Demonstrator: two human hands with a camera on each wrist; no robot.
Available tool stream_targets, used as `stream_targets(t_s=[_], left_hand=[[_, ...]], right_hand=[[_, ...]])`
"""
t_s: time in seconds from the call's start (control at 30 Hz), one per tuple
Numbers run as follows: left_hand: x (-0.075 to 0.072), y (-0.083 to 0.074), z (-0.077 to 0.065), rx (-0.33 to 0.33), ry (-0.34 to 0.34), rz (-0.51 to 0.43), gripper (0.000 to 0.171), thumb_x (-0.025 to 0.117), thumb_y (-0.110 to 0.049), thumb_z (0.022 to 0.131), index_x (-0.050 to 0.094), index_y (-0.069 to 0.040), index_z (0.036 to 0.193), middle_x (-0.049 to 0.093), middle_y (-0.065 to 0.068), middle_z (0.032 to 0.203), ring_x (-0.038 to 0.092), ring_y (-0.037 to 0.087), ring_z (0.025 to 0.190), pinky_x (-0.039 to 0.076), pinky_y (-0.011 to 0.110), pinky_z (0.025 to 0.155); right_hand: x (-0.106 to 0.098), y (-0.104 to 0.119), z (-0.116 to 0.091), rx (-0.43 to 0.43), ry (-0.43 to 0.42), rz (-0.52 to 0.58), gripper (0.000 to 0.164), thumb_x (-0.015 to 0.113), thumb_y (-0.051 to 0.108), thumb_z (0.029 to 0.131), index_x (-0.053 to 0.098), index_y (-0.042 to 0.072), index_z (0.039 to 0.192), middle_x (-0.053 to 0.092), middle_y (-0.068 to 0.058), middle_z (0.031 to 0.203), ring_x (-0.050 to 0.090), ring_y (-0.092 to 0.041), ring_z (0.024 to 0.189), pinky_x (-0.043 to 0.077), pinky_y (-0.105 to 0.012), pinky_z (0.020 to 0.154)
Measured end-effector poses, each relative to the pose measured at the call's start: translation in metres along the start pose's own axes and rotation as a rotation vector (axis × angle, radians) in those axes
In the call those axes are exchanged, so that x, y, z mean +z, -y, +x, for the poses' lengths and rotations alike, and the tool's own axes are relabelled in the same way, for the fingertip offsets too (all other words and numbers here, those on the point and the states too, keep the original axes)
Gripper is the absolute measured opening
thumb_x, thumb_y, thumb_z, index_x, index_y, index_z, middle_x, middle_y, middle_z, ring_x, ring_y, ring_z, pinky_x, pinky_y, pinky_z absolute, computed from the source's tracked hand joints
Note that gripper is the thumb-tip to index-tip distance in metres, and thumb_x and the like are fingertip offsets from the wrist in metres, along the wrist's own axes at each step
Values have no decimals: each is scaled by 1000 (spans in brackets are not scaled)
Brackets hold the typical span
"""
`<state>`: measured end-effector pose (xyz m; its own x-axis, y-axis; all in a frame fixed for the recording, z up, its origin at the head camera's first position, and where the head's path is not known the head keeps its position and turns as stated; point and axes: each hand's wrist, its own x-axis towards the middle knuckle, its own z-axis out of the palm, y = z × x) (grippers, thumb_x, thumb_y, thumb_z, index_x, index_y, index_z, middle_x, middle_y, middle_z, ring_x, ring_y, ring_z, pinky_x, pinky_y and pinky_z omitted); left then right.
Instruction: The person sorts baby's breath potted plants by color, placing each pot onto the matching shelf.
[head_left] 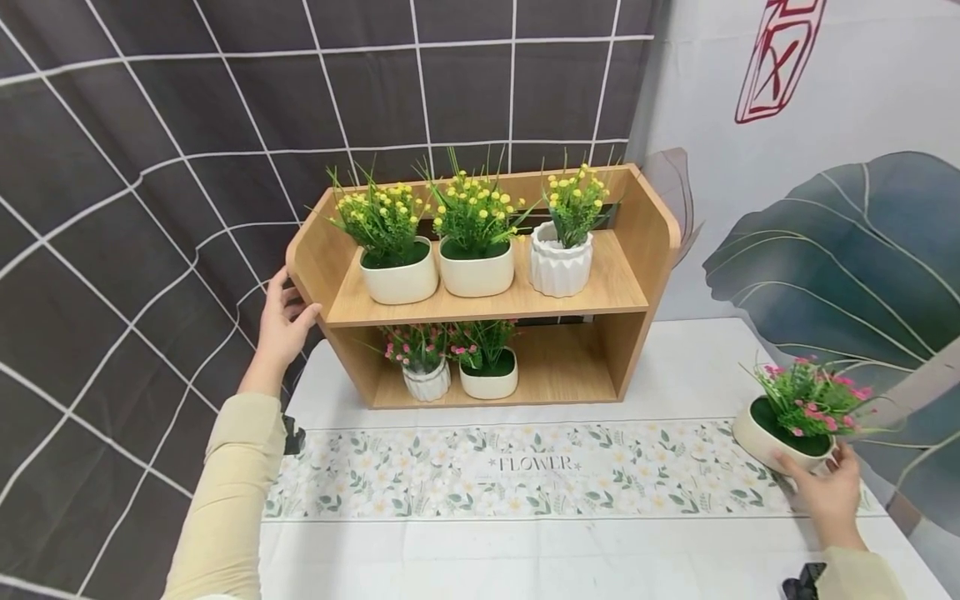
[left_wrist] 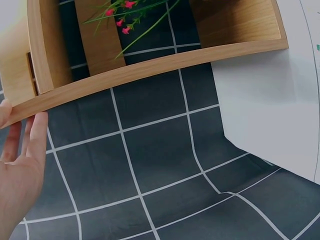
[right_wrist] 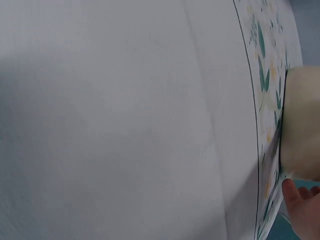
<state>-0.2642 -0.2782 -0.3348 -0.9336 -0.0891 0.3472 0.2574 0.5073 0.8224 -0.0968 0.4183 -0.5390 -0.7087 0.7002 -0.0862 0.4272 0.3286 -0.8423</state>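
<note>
A wooden two-tier shelf (head_left: pixel 637 250) stands on the white-covered table. My left hand (head_left: pixel 285 321) grips the edge of its left side panel, thumb at the front and fingers behind; the left wrist view shows the hand (left_wrist: pixel 22 170) around the panel edge (left_wrist: pixel 150 70). At the far right, my right hand (head_left: pixel 828 492) holds a potted plant (head_left: pixel 765 437) with pink flowers and a cream oval pot, thumb against the pot's near side. In the right wrist view, part of the cream pot (right_wrist: pixel 302 125) and the fingertips of the hand (right_wrist: pixel 304 215) show at the edge.
Three yellow-flowered pots, two cream (head_left: pixel 477 273) and one ribbed white (head_left: pixel 561 265), stand on the upper tier. Two pink-flowered pots, one ribbed white (head_left: pixel 427 382) and one cream (head_left: pixel 489 382), stand at the lower left. A floral runner (head_left: pixel 525 492) crosses the table before the shelf.
</note>
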Motion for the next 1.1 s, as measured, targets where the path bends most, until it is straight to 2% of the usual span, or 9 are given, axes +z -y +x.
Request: stream_targets(t_s=[0.13, 0.2, 0.47, 0.7, 0.9, 0.97, 1.0, 1.1], left_hand=[[1, 2, 0, 7, -14, 23, 71, 53, 2, 92, 16, -16, 151, 39, 28, 137, 51, 45, 116, 47, 52, 95], [1, 2, -1, 8, -17, 21, 71, 53, 3, 92, 16, -16, 151, 38, 29, 137, 50, 46, 116, 44, 57, 96], [2, 2, 0, 5, -28, 13, 70, 53, 3, 92, 18, -16, 150, 39, 30, 136, 50, 46, 116, 44, 57, 96], [4, 4, 1, 22, -30, 22, 70, 51, 3, 93, 17, -16, 150, 38, 31, 137, 49, 49, 114, 41, 59, 100], [4, 4, 1, 20, -25, 29, 70, 51, 2, 93, 16, -17, 151, 38, 31, 137, 49, 49, 115, 41, 60, 98], [3, 4, 1, 21, -24, 26, 70, 51, 2, 93, 15, -17, 151, 38, 31, 137, 49, 49, 114, 42, 60, 98], [3, 4, 0, 22, -24, 26, 70, 51, 2, 93, 15, -17, 151, 38, 31, 137, 49, 49, 114, 42, 60, 98], [3, 4, 0, 25, -26, 27, 70, 51, 2, 93, 15, -17, 151, 38, 31, 137, 49, 48, 113, 43, 60, 97]], right_hand=[[0, -1, 5, 3, 34, 3, 92, 63, 26, 88, 2, 3, 152, 9, -25, 156, 15, -43, 142, 18, -51, 117], [-1, -2, 7, 5, 49, 1, 92, 63, 26, 87, 2, 4, 152, 9, -23, 157, 16, -43, 142, 19, -51, 117], [-1, -1, 6, 32, 25, -11, 91, 64, 27, 86, 6, 3, 151, 16, -25, 154, 23, -44, 139, 25, -51, 115], [1, -1, 3, 5, 4, -29, 89, 65, 25, 86, 8, 0, 150, 20, -29, 151, 30, -48, 133, 30, -54, 111], [4, 2, -3, -23, 2, -48, 88, 67, 22, 85, 12, 1, 150, 25, -27, 149, 34, -46, 130, 37, -38, 106], [3, 6, -6, -32, 14, -64, 87, 67, 22, 85, 13, 1, 150, 26, -26, 148, 35, -46, 130, 39, -29, 96], [3, 8, -7, -33, 22, -73, 88, 67, 23, 85, 13, 1, 150, 26, -25, 148, 35, -45, 130, 40, -28, 93], [4, 6, -3, -55, 54, -68, 91, 68, 26, 85, 11, 2, 151, 24, -27, 149, 31, -46, 132, 41, -39, 98]])
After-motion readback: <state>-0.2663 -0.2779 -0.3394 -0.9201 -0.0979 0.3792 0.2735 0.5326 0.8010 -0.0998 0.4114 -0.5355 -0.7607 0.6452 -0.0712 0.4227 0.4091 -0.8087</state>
